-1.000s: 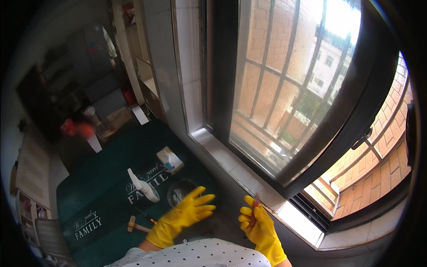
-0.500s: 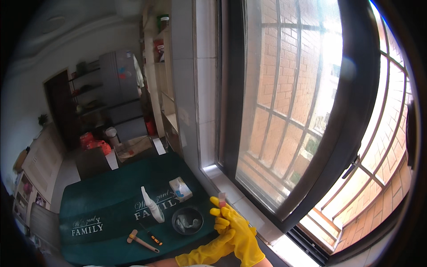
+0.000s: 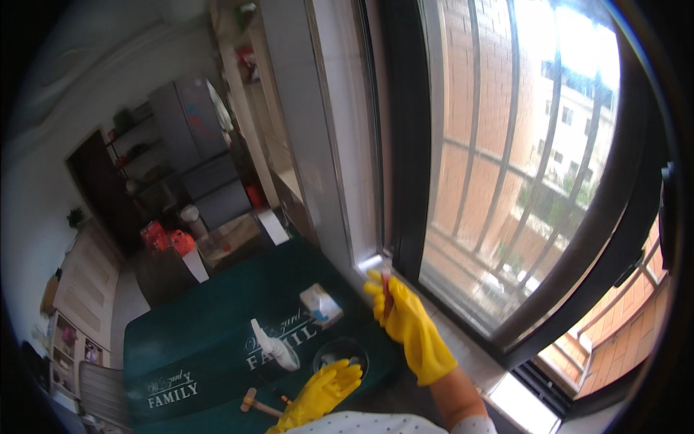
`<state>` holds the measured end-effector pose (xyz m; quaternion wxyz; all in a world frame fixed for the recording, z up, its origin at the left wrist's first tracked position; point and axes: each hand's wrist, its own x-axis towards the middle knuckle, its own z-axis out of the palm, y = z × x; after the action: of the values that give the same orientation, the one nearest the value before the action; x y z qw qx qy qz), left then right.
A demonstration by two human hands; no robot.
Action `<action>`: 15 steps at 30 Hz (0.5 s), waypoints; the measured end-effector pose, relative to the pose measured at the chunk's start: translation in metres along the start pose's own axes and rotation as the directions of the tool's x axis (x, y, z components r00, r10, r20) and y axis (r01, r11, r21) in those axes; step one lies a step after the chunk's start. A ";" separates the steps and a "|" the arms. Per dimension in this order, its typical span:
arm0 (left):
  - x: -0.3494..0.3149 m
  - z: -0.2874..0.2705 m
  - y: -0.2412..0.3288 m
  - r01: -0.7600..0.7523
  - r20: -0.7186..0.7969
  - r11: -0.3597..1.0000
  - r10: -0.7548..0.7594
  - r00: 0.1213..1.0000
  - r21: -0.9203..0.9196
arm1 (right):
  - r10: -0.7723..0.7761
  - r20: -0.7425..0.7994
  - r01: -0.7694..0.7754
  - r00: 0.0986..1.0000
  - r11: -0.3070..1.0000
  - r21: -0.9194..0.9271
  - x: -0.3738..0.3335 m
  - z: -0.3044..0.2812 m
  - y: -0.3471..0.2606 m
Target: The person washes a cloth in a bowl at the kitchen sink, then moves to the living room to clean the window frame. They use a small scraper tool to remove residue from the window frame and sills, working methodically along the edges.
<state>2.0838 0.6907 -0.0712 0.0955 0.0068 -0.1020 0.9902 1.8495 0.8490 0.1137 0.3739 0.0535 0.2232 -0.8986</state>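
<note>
Yellow rubber gloves cover both hands. My right hand (image 3: 410, 325) is closed around a small tool with a reddish handle (image 3: 387, 286) and a pale tip, raised by the lower corner of the window frame (image 3: 405, 217). The tool's exact kind is too small to tell. My left hand (image 3: 322, 390) is open, fingers stretched out, in front of a dark bowl (image 3: 366, 355) and hiding part of it. Something pale lies in the bowl. Left of the bowl a white spray bottle (image 3: 277, 349) stands on the green-covered table (image 3: 217, 311).
A white tissue pack (image 3: 321, 304) lies toward the table's far right. A wooden-handled mallet (image 3: 251, 399) and a mostly hidden orange-handled tool (image 3: 286, 399) are near the left glove. The window sill (image 3: 463, 347) runs along the right. Red bags (image 3: 168, 239) sit beyond the table.
My hands have moved apart: the right reached up and forward with the small tool, while the left came back left over the bowl's front. The view has shifted toward the window.
</note>
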 end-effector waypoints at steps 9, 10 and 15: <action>0.051 0.134 0.006 0.012 -0.264 0.732 0.230 0.937 0.681 | 0.208 0.370 -0.255 0.905 0.964 0.081 0.128 0.008 -0.013; 0.060 0.156 0.005 -0.050 -0.173 0.562 0.336 0.926 0.825 | 0.206 0.374 -0.267 0.904 0.957 0.118 0.138 0.011 -0.013; 0.135 0.244 0.075 -0.349 0.590 -0.557 0.340 0.732 0.754 | -0.022 0.097 0.022 0.995 1.000 0.007 0.178 0.013 -0.014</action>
<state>1.9359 0.5941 0.1570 -0.3232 0.0455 0.7440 0.5830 1.7137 0.7361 0.0838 0.3742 0.0083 0.2026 -0.9049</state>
